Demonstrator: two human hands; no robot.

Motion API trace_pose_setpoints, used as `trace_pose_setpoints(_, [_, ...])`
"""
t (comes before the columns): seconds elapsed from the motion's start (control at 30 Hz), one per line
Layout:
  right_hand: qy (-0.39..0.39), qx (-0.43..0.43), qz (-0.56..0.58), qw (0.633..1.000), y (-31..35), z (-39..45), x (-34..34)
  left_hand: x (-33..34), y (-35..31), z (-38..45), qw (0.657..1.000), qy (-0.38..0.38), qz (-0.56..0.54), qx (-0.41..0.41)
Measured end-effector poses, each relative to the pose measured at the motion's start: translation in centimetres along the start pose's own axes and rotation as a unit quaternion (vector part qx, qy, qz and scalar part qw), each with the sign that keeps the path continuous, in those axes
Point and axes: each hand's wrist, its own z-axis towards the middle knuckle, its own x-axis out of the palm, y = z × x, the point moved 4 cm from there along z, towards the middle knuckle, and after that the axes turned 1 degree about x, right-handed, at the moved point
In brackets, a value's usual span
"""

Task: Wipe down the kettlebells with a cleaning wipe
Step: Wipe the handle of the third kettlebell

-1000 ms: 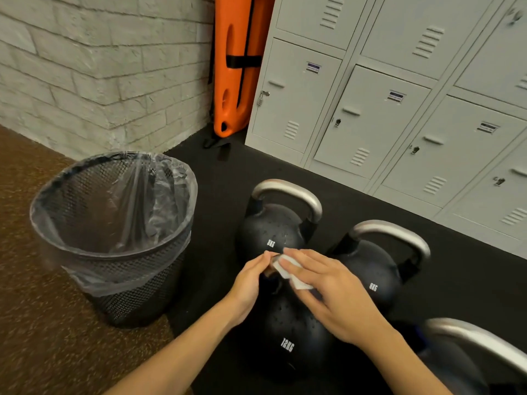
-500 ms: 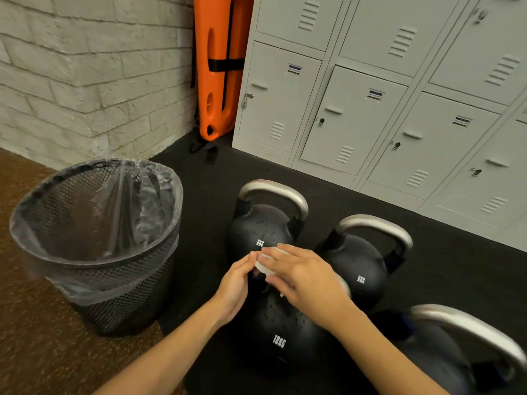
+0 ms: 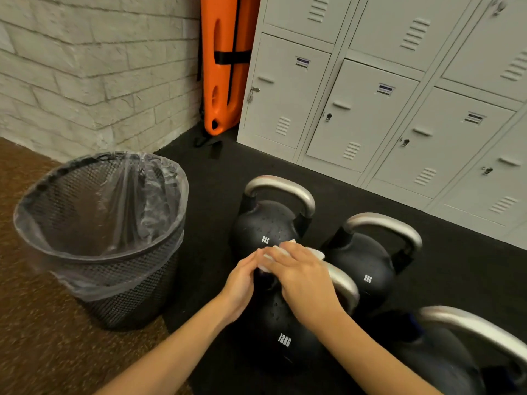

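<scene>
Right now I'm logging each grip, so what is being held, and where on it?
A white wipe, held at its left end between the left hand and the right hand, above the kettlebell marked 12KG.

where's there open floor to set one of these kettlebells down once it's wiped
Bare black mat lies between the mesh bin, the far 8 kg kettlebell and the lockers; more lies right of the other 8 kg kettlebell. Crowded: around the 12 kg kettlebell, where the bells stand close together.

Black rubber floor (image 3: 427, 266) bearing four kettlebells (image 3: 266, 226); mesh bin (image 3: 114, 280) astride its edge with brown carpet (image 3: 42, 352).
</scene>
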Motion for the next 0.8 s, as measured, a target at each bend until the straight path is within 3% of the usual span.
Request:
trace_pose_setpoints(0.23, [0.063,0.018,-0.017,0.998,0.2,0.4,0.6,-0.2,0.2,0.3,1.0,0.013,-0.015,-0.003])
trace_pose_setpoints(0.8, [-0.012,0.139,0.047,0.989,-2.3,-2.2,-2.1,-0.2,-0.4,-0.2,1.0,0.013,0.015,-0.004])
